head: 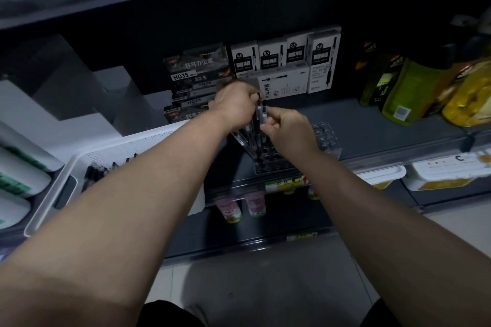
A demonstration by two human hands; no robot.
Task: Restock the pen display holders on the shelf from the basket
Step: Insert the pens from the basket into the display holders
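Head camera: left hand (233,106) grips a sheaf of pens (240,138) while right hand (288,129) pinches one upright pen (263,114) directly above the holder (271,164) on the shelf (372,125); basket (87,159) lies to their left.

Shelf access is tight: the left hand (233,103) and the right hand (289,131) crowd the air over the dark pen holder (271,164), each gripping pens (259,113) that fan up from its rear holes, while the front holes stand open from above. Stacked dark boxes (196,77) and white boxes (287,66) wall off the back. A white basket (106,156) blocks the left, and a clear holder (327,138) sits just beside on the right. Beyond it, bare shelf (372,125) runs open to the bottles (414,93), beneath the upper shelf (186,8).
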